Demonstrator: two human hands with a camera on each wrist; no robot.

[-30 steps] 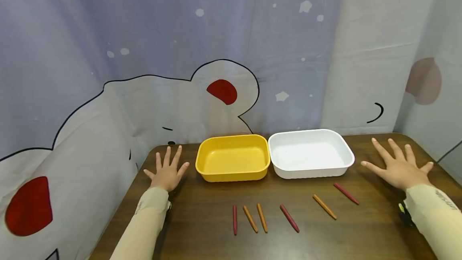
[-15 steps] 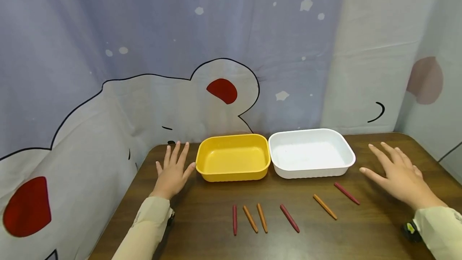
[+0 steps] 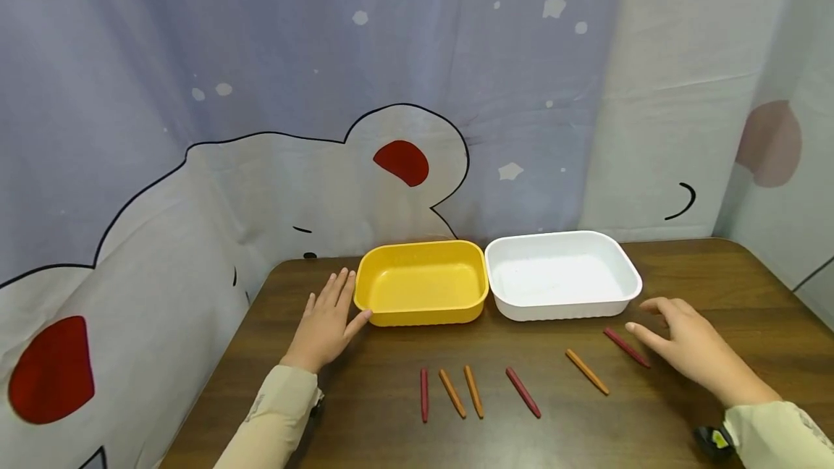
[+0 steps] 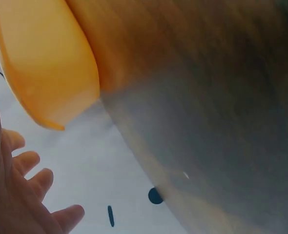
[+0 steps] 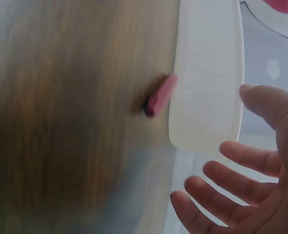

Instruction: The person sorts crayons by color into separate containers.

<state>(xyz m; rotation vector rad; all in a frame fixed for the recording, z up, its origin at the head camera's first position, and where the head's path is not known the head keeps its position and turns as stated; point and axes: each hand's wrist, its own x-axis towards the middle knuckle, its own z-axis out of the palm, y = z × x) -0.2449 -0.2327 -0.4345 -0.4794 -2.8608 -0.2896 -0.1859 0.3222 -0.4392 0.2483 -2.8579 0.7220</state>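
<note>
My left hand [image 3: 324, 326] is beside the yellow tray [image 3: 423, 318], fingers extended, with thumb and fingertips right at its left rim. In the left wrist view the tray [image 4: 49, 63] appears just past the fingers. Over the table's right side, my right hand [image 3: 693, 349] has its fingers loosely bent, holding nothing. Thumb and index finger are close to a dark red crayon [image 3: 627, 347], which lies in front of the white tray [image 3: 567, 311]. That crayon [image 5: 162, 95] also shows in the right wrist view, apart from the spread fingers.
Left of the near crayon lie an orange crayon [image 3: 587, 372] and another red crayon [image 3: 523, 392]. Two orange crayons [image 3: 473, 391] and a red crayon [image 3: 424, 395] are in front of the yellow tray. A printed curtain [image 3: 521, 93] hangs behind the wooden table [image 3: 378, 425].
My right hand has moved left and toward me, closer to the red crayon, its fingers less spread. The left hand has moved right to the yellow tray's rim. Trays and crayons stay put.
</note>
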